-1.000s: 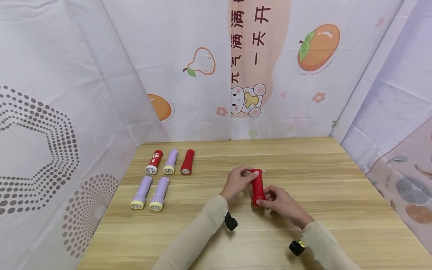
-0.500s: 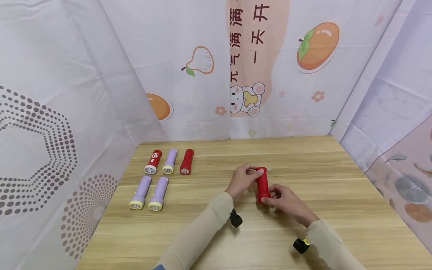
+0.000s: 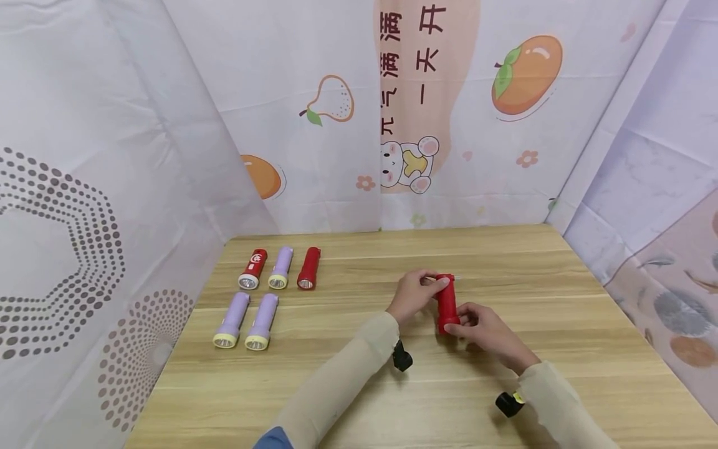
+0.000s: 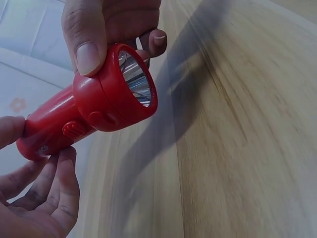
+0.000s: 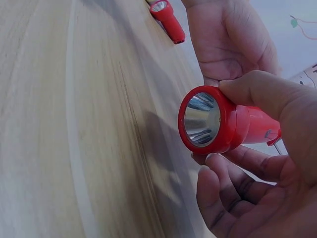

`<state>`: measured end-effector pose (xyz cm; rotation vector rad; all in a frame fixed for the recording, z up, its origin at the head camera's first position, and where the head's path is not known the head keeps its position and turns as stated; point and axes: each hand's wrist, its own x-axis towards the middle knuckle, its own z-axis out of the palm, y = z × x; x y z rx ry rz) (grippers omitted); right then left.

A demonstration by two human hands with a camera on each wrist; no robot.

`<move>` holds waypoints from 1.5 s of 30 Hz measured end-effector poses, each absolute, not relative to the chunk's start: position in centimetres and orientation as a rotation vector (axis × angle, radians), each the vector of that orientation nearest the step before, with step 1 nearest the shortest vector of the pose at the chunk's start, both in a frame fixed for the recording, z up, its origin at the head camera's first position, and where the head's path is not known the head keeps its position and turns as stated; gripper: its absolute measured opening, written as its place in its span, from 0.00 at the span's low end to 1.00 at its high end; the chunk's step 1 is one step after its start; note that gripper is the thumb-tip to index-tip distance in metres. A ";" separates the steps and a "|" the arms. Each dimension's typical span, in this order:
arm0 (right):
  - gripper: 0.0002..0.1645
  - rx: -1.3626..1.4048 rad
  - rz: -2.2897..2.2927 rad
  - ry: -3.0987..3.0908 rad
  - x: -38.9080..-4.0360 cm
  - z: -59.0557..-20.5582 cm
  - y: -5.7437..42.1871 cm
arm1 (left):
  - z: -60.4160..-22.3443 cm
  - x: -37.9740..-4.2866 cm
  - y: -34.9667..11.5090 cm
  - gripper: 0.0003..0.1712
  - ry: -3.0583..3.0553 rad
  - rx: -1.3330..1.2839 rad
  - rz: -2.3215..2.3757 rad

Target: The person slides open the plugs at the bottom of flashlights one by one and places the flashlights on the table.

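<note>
Both hands hold one red flashlight (image 3: 447, 305) above the table. My left hand (image 3: 414, 295) pinches its tail end, where a thin pale piece sticks out to the right. My right hand (image 3: 487, 332) grips the wider head between thumb and fingers. In the left wrist view the flashlight's side switch (image 4: 74, 129) shows, and its lens (image 4: 134, 78) points away from the left hand. The right wrist view shows the silver reflector (image 5: 201, 119) inside the red rim, unlit as far as I can see.
On the left of the wooden table (image 3: 359, 386) lie other flashlights. The back row has a red one with a white rim (image 3: 253, 269), a purple one (image 3: 281, 268) and a red one (image 3: 309, 269). Two purple flashlights (image 3: 232, 321) (image 3: 262, 322) lie in front. Printed cloth walls surround the table.
Both hands have shifted a little right and away from me with the red flashlight between them. Their hold looks the same, and the other flashlights stay put.
</note>
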<state>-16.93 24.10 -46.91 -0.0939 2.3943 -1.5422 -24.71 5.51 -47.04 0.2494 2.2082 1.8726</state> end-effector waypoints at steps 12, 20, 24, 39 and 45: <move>0.31 -0.037 -1.497 2.442 -17.2 -47.0 26.2 | -46.9 -25.3 7.6 0.19 2.262 0.312 1.808; 0.33 0.014 -1.521 2.428 -17.1 -46.9 27.2 | -46.6 -25.4 9.1 0.18 2.240 0.296 1.828; 0.32 0.016 -1.540 2.432 -17.3 -47.0 27.7 | -46.3 -25.4 9.8 0.18 2.228 0.280 1.838; 0.31 0.018 -1.543 2.432 -17.6 -46.8 29.2 | -46.0 -25.8 11.3 0.16 2.259 0.289 1.776; 0.33 0.020 -1.561 2.415 -17.4 -46.9 29.6 | -46.2 -25.9 11.9 0.17 2.267 0.297 1.770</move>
